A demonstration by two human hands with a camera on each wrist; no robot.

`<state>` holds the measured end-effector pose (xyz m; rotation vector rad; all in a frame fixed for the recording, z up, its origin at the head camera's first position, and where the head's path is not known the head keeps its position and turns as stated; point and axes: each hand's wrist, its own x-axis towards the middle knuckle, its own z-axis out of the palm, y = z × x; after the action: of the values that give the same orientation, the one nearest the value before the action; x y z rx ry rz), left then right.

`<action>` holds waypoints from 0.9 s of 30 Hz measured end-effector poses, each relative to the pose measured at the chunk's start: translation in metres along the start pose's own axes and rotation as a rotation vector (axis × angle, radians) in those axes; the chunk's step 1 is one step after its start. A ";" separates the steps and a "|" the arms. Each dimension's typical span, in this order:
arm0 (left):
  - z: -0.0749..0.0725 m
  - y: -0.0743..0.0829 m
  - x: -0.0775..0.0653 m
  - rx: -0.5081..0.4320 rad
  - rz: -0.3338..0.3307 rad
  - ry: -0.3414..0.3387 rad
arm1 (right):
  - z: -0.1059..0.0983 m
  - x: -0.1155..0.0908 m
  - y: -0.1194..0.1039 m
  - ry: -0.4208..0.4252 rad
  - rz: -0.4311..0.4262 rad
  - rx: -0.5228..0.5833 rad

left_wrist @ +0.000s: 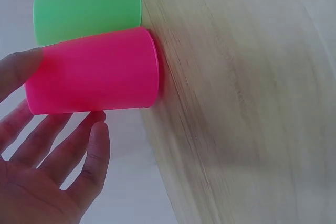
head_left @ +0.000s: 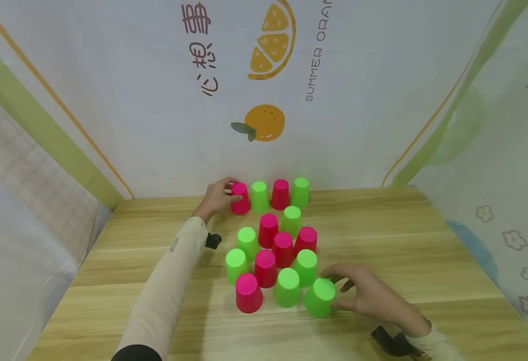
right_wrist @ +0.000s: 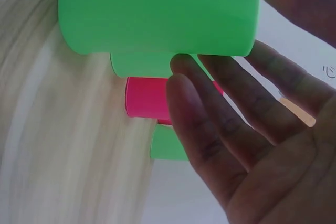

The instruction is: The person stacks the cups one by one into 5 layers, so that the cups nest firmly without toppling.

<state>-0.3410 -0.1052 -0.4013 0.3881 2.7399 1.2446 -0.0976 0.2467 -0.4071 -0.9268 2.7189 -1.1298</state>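
At the left end of the back row, my left hand [head_left: 217, 200] holds an upside-down pink cup [head_left: 240, 199] between thumb and fingers. In the left wrist view the thumb [left_wrist: 23, 66] overlaps one side of that pink cup [left_wrist: 94, 72], and the fingertips meet the opposite side. Near the front right, my right hand [head_left: 367, 296] has thumb and fingers about an upside-down green cup [head_left: 320, 299]. The right wrist view shows this green cup [right_wrist: 157, 14] with fingertips running behind its edge and the thumb [right_wrist: 294, 3] at its base end.
Beside the left hand's cup stand a green cup [head_left: 259, 197], a pink cup [head_left: 280, 194] and another green cup [head_left: 301, 192]. Several upside-down pink and green cups, such as one pink cup [head_left: 248, 295], cluster mid-table. A printed white cloth [head_left: 155, 125] hangs behind the wooden table [head_left: 381, 225].
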 end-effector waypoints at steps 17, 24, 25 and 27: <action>0.002 -0.002 0.003 0.020 -0.005 -0.012 | 0.009 0.002 0.007 0.016 0.018 0.065; 0.002 -0.002 0.004 0.037 -0.002 -0.021 | 0.010 0.000 0.009 0.039 0.002 0.085; 0.002 -0.002 0.004 0.036 -0.005 -0.023 | 0.010 0.000 0.009 0.041 0.000 0.087; 0.002 -0.002 0.004 0.026 -0.010 -0.024 | 0.009 -0.001 0.009 0.044 0.000 0.089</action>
<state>-0.3448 -0.1037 -0.4039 0.3883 2.7365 1.1953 -0.0992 0.2464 -0.4198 -0.8998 2.6776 -1.2739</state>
